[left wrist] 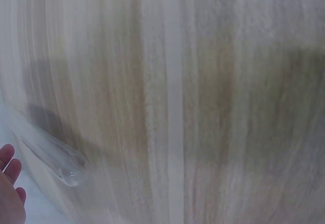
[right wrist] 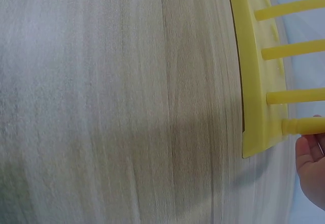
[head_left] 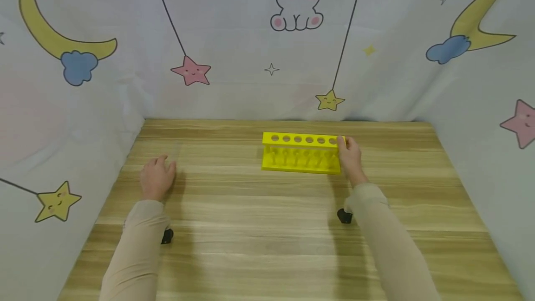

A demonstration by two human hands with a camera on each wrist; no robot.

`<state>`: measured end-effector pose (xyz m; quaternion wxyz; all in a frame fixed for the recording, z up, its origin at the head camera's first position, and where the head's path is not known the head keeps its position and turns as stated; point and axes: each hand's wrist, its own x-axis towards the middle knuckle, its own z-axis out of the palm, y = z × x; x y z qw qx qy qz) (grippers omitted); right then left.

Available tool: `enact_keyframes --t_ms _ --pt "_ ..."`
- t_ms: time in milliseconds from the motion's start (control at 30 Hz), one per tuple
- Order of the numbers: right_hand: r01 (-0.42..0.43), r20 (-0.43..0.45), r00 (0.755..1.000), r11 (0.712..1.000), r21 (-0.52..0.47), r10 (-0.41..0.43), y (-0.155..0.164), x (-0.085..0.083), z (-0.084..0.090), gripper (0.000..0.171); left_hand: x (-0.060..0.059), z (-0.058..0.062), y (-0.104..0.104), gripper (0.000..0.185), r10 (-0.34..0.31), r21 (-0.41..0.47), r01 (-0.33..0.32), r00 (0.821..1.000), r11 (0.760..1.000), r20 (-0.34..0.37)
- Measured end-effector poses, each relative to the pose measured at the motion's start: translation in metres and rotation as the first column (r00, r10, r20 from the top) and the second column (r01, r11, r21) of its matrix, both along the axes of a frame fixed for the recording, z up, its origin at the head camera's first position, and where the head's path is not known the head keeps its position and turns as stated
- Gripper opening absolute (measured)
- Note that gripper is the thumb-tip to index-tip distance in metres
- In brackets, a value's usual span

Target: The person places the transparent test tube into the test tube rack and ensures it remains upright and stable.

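Note:
A yellow test tube rack, with a row of round holes along its top plate and upright pegs below, stands upright at the far middle of the table. My right hand grips its right end, thumb at the top plate; the right wrist view shows fingers around the end post. At the left, my left hand hovers over or rests on the wood, fingers loosely bent and holding nothing. Close to its fingers lies a clear test tube, rounded end toward the table's middle. Only a faint trace of the tube appears in the head view.
The wood-grain table runs back to a white curtain printed with stars, moons and a rabbit. Curtains also close off the left and right sides. Small black wrist devices sit beneath both sleeves.

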<state>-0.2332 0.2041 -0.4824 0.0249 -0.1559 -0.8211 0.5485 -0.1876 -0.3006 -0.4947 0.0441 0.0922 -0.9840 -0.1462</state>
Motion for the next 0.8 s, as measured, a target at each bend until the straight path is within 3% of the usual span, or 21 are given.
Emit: enact_keyframes --t_ms 367,800 --pt "0.002 -0.005 1.0 1.0 0.018 -0.002 0.001 0.0 -0.005 0.056 -0.001 0.003 0.003 0.05 0.028 0.034 -0.031 0.998 0.999 0.063" --pt "0.014 0.006 1.0 1.0 -0.008 -0.014 0.001 -0.001 -0.005 0.051 -0.013 -0.007 -0.002 0.052 0.043 0.079 -0.052 0.993 0.996 0.108"
